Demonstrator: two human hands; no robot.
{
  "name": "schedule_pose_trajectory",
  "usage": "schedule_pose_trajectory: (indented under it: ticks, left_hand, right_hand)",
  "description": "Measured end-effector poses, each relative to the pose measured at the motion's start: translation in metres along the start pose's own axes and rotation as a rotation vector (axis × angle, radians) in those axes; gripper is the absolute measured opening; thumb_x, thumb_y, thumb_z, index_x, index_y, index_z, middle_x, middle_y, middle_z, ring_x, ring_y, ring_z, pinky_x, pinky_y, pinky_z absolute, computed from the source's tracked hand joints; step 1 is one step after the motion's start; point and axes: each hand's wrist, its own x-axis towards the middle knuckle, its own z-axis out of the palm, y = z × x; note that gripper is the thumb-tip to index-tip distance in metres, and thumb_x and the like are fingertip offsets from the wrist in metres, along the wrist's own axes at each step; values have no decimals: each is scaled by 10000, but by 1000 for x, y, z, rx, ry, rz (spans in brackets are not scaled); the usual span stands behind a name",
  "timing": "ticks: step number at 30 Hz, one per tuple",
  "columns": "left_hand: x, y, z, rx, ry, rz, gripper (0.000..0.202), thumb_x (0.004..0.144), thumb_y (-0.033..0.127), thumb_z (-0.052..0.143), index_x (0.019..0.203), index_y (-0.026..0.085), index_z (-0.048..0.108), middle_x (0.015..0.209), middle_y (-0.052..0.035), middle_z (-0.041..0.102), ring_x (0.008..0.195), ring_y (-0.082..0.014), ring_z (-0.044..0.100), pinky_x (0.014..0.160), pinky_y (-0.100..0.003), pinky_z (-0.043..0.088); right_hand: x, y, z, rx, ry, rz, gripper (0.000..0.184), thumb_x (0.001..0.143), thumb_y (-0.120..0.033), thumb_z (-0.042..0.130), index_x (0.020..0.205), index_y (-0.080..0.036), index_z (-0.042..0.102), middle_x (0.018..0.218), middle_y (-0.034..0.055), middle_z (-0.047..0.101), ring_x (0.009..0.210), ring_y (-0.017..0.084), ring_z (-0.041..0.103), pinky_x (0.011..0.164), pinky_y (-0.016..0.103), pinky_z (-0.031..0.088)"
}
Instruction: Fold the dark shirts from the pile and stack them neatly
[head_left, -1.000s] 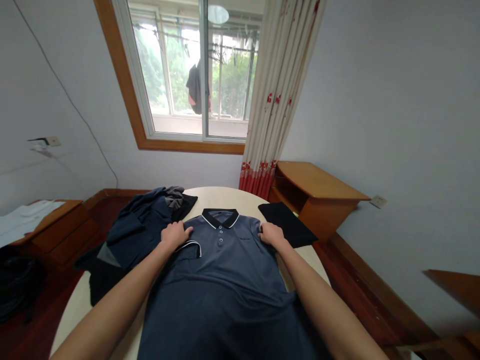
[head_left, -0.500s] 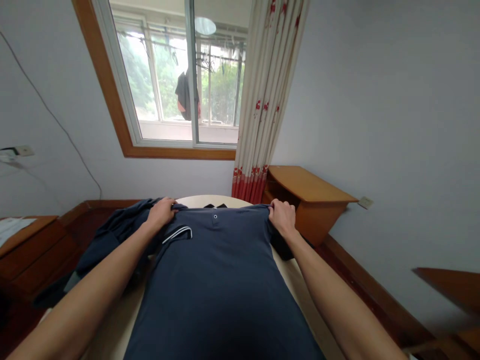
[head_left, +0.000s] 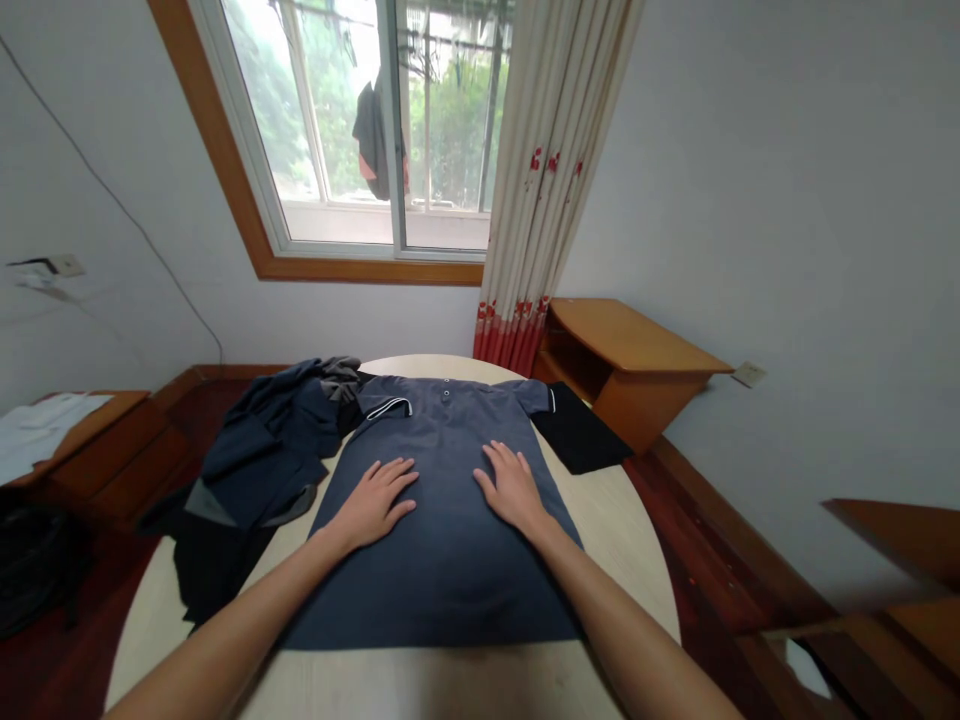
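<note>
A dark blue polo shirt lies spread on the round pale table, its collar end away from me and its hem close to me. White stripes edge its sleeves, and small buttons show near the neck. My left hand rests open on the left part of the shirt, fingers apart. On the right part lies my right hand, also open with fingers spread. Neither hand grips the fabric.
Rumpled dark clothes are heaped on the table's left side, partly over its edge. A folded black cloth lies at the right. Behind stand a wooden desk and a curtain beside the window.
Both hands have let go of the shirt's shoulders and come back toward me, now flat on its body. The shirt, stretched between them before, lies down on the table.
</note>
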Motion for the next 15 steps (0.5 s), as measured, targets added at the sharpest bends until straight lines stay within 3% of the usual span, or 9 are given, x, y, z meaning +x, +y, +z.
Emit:
schedule_pose_trajectory:
  ticks: [3,7,11,15]
  left_hand:
    - [-34,-3,9,-2,32,-46,515,1004,512,393,1441,265,506,1571,-68,415,1468,-250,336,1201,-532,243]
    - [-61,3,11,31,48,-102,557,996,560,374,1454,269,497,1580,-59,398,1481,-253,312,1203,-537,235]
    - [-71,21,11,55,30,-143,607,981,595,375,1481,264,466,1601,-59,353,1496,-263,274,1207,-543,210]
    - [-65,43,13,44,31,-191,589,994,564,360,1492,263,453,1610,-68,329,1501,-292,254,1193,-589,201]
  right_hand:
    - [-29,7,9,-29,-36,-2,551,1003,-425,400,1476,-149,456,1573,132,380,1467,250,323,1211,472,204]
    - [-48,29,7,-66,-36,-11,534,1015,-423,368,1461,-154,481,1574,103,386,1477,227,306,1221,440,193]
    - [-54,42,0,-84,-37,-10,524,1017,-417,366,1459,-164,485,1572,89,390,1479,218,302,1220,434,194]
    - [-54,24,-3,-104,-38,24,504,1016,-368,362,1451,-148,492,1569,114,389,1478,244,304,1215,483,181]
